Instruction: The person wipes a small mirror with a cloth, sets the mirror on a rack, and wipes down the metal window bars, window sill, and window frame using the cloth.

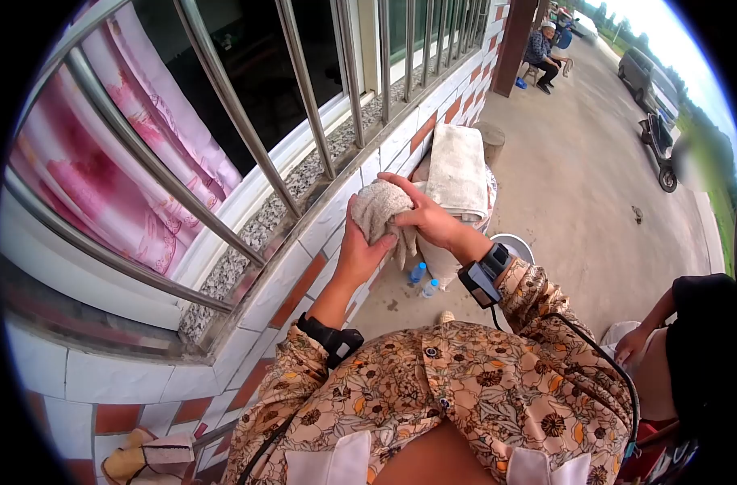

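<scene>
A bunched, greyish-beige towel (378, 208) is held up in front of me, close to the tiled wall below the window. My left hand (358, 252) grips it from the left and below, fingers partly hidden by the fabric. From the right, my right hand (427, 217) closes on the same towel, with its index finger stretched over the top and the thumb at the side. A loose end of the towel hangs beneath the hands. Dark straps with small devices sit on both wrists.
Metal window bars (223, 89) and a granite sill (283, 198) run along my left. Beyond my hands, a folded whitish cloth (457, 166) lies on a pile. Two blue-capped bottles (430, 288) and a pale basin (515, 242) stand on the ground. At right sits another person (639, 343).
</scene>
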